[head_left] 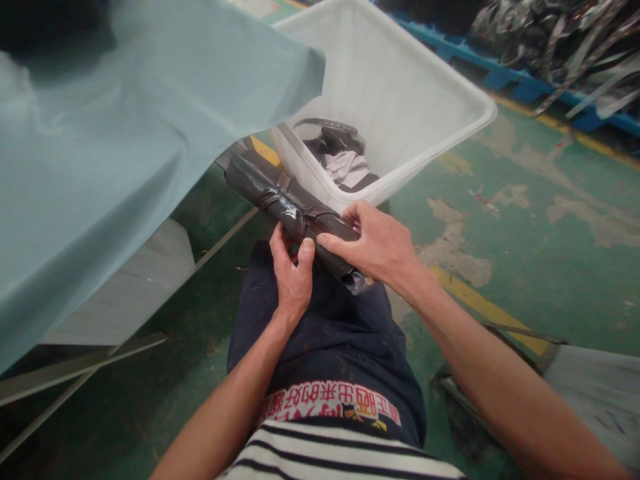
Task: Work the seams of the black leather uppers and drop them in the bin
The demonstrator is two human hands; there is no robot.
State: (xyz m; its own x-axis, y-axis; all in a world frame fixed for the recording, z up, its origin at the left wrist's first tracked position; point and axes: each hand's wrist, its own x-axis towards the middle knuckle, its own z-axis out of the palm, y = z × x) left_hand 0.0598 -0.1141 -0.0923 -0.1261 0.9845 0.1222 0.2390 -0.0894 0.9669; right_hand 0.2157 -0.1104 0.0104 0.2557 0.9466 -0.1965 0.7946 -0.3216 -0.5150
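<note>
Both bare hands hold a dark brown, glossy, leather-like roll, bound round its middle with thin brown strips. The roll lies aslant in front of the person's lap, its far end by the hanging edge of a smooth grey-blue sheet and its near end over a navy apron with red-and-white lettering. The left hand grips the roll's near side beside the binding, its thumb raised and its fingers bent, partly hidden beneath the roll. The right hand grasps it nearer the close end, thumb laid across the top and fingers curled over the far side. Just beyond stands a white plastic bin with a rounded rim; whether the roll touches its wall cannot be told. Inside the bin lie a crumpled pale grey-pink scrap and dark pieces. Farther off, at upper right, a blue pallet bears a heap of dark and silvery strips. The green floor has worn, bare patches and yellow lines.
</note>
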